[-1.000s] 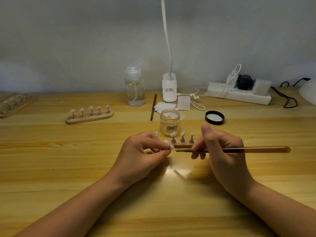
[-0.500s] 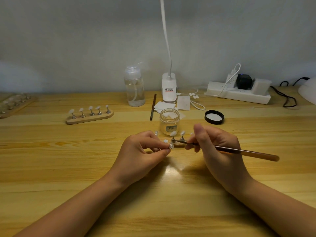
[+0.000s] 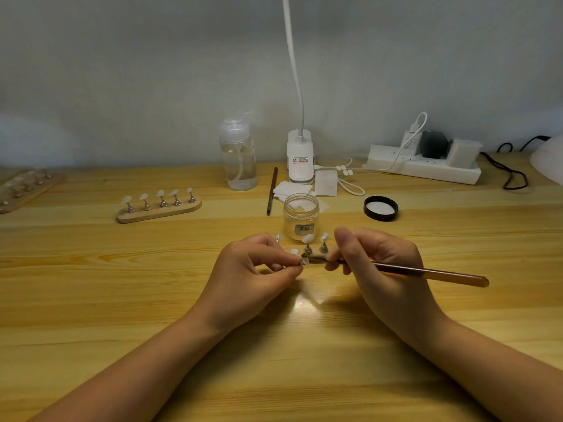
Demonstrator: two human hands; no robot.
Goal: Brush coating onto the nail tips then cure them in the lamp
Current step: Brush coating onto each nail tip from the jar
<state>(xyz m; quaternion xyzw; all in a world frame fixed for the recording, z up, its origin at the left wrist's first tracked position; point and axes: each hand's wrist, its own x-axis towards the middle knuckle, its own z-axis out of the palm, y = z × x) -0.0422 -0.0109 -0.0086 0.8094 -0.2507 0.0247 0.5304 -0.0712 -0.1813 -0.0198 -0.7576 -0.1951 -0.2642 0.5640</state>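
My left hand [image 3: 256, 269] pinches a small metal peg with a clear nail tip [image 3: 304, 262] on it, just above the table. My right hand [image 3: 377, 263] grips a brown-handled brush [image 3: 426, 273], its bristle end touching that tip. Behind my fingers is a wooden holder with two upright nail tips [image 3: 315, 242]; most of its base is hidden. An open glass jar of coating [image 3: 301, 216] stands just beyond it, with its black lid [image 3: 380, 208] to the right. The white curing lamp [image 3: 548, 159] shows only partly at the right edge.
A second wooden holder with several nail tips [image 3: 159, 206] lies at the left, another [image 3: 24, 187] at the far left edge. A pump bottle [image 3: 238, 155], a white clip lamp [image 3: 300, 156], a spare brush [image 3: 272, 190], white wipes [image 3: 292, 188] and a power strip [image 3: 425, 166] line the back.
My right hand has shifted left and tilted the brush, so its bristles moved from beside the held nail tip onto it. My left hand has stayed in place.
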